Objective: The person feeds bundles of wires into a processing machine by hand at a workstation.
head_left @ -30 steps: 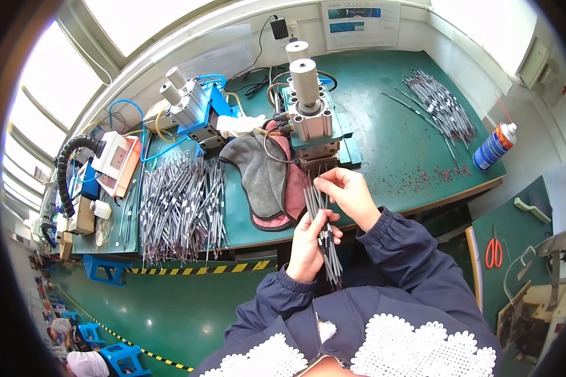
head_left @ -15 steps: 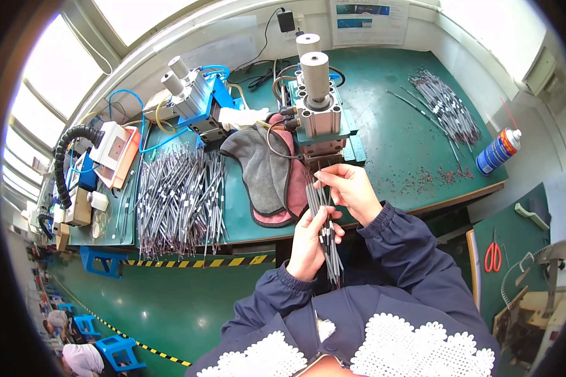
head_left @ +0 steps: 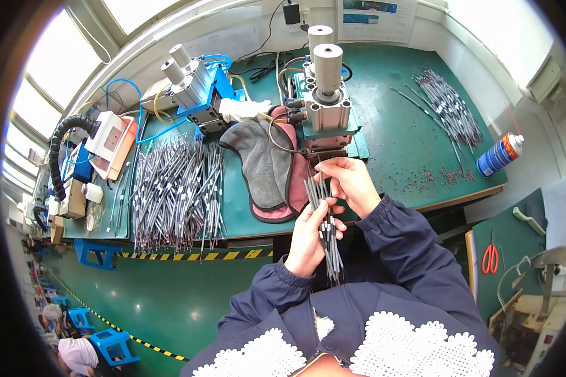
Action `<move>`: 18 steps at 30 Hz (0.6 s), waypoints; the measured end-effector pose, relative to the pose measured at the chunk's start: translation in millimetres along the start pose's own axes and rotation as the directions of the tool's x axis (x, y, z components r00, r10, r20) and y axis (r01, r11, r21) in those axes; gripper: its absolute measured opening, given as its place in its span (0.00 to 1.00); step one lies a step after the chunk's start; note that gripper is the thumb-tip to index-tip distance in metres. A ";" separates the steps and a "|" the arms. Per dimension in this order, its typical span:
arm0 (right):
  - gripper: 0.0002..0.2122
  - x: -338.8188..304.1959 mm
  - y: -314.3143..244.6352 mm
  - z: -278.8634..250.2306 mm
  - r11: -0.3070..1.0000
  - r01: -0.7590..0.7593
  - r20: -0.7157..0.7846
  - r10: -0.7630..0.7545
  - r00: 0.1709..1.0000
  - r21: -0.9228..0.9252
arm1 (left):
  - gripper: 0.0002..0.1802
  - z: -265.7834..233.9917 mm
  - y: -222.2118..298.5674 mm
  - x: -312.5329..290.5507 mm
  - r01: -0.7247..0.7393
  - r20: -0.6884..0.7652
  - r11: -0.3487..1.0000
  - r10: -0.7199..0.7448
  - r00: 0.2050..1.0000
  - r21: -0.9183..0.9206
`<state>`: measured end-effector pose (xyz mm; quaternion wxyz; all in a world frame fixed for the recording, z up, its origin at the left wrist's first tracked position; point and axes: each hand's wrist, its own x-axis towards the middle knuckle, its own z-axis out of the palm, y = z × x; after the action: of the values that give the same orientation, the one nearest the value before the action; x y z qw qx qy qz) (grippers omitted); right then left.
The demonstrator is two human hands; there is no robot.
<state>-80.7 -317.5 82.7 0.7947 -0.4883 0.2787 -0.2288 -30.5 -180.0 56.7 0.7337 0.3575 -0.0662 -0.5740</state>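
A loose bundle of thin grey cables [head_left: 331,252] with pale bands is gripped in my left hand [head_left: 305,244], fingers closed around its middle. My right hand [head_left: 356,188] pinches the upper end of a cable at the top of this bundle, thumb and fingertips together. Both hands are just in front of a metal pneumatic press [head_left: 328,117] with knurled cylinders, and my right fingertips are close below its lower front. The exact cable tip is too small to make out. Left of the press, a grey cloth [head_left: 261,169] lies over a pink one [head_left: 299,188].
A large pile of similar cables [head_left: 176,195] covers the bench's left part; a smaller pile [head_left: 449,107] lies at the far right. Reddish scraps [head_left: 421,179] and a blue spray can [head_left: 500,155] are nearby. A second press [head_left: 195,91] stands back left. Red scissors [head_left: 490,258] lie right.
The view has shifted slightly. Both hands stay near the press front, still on the cables; the cable tops are fanned a little wider.
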 end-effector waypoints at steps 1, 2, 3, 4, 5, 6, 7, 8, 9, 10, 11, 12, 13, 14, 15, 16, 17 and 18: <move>0.07 1.1 -0.3 0.0 1.000 0.000 0.000 0.000 1.000 -0.001 | 0.13 -0.1 0.7 0.2 0.000 0.001 1.000 0.000 1.000 -0.001; 0.07 2.0 -0.3 -0.2 1.000 -0.014 -0.006 0.014 1.000 0.006 | 0.14 -0.4 1.2 0.4 0.007 0.006 1.000 -0.007 1.000 -0.004; 0.07 3.0 -0.3 -0.3 1.000 -0.027 -0.011 0.027 1.000 0.012 | 0.15 -0.6 1.8 0.7 0.014 0.011 1.000 -0.014 1.000 -0.006; 0.07 4.7 0.4 -0.8 1.000 -0.027 -0.012 0.027 1.000 0.012 | 0.15 -0.4 2.5 0.7 0.014 0.011 1.000 -0.014 1.000 -0.007; 0.07 6.4 1.6 -1.5 0.999 -0.027 -0.017 0.027 0.999 0.023 | 0.15 0.0 3.2 0.4 0.018 0.013 1.000 -0.018 1.000 -0.003; 0.06 7.5 2.2 -1.9 0.999 -0.026 -0.023 0.027 0.999 0.034 | 0.16 0.0 3.7 0.4 0.022 0.016 1.000 -0.022 1.000 0.002; 0.06 7.9 2.2 -1.7 0.999 -0.026 -0.024 0.027 0.999 0.035 | 0.16 -0.7 3.9 0.5 0.023 0.016 1.000 -0.023 1.000 0.002; 0.06 8.4 1.6 -1.4 0.999 -0.031 -0.026 0.032 0.999 0.039 | 0.16 -1.4 4.1 1.0 0.031 0.016 1.000 -0.031 0.999 0.000; 0.06 8.8 1.2 -1.1 0.998 -0.036 -0.027 0.037 0.999 0.043 | 0.17 -1.8 4.3 1.3 0.040 0.015 0.999 -0.040 0.999 -0.001; 0.06 8.9 0.7 -0.9 0.998 -0.035 -0.029 0.036 0.999 0.044 | 0.17 -1.7 4.6 1.4 0.042 0.016 0.999 -0.042 0.999 -0.001; 0.06 9.3 0.4 -0.8 0.998 -0.035 -0.027 0.036 0.999 0.044 | 0.17 -1.5 5.0 1.4 0.043 0.013 0.999 -0.043 0.999 0.005; 0.06 9.7 0.3 -0.8 0.998 -0.035 -0.026 0.036 0.999 0.045 | 0.17 -1.5 5.1 1.5 0.045 0.010 0.999 -0.045 0.999 0.010; 0.06 10.4 0.8 -1.0 0.998 -0.035 -0.027 0.037 0.999 0.046 | 0.17 -1.8 5.1 1.8 0.047 0.010 0.999 -0.047 0.999 0.011; 0.06 11.0 1.1 -1.3 0.999 -0.033 -0.029 0.034 0.999 0.040 | 0.17 -2.0 5.0 1.9 0.046 0.011 0.999 -0.046 0.999 0.004; 0.06 11.6 1.5 -1.6 0.999 -0.030 -0.031 0.032 0.999 0.034 | 0.17 -2.2 4.7 1.9 0.045 0.012 0.999 -0.045 0.999 -0.002; 0.06 11.7 1.0 -1.4 0.999 -0.032 -0.034 0.033 0.999 0.036 | 0.17 -1.9 4.7 2.0 0.048 0.012 0.999 -0.048 0.999 -0.001; 0.06 11.3 0.1 -0.6 0.999 -0.038 -0.043 0.039 0.998 0.022 | 0.17 -1.3 4.7 2.0 0.043 0.009 0.999 -0.042 0.999 -0.012; 0.07 11.1 -0.8 0.0 0.999 -0.046 -0.053 0.046 0.998 0.007 | 0.17 -0.6 4.7 2.3 0.037 0.007 0.999 -0.037 0.999 -0.023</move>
<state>-72.6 -324.9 81.0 0.7936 -0.4731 0.3100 -0.2242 -25.7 -181.3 58.4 0.7267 0.3485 -0.0553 -0.5894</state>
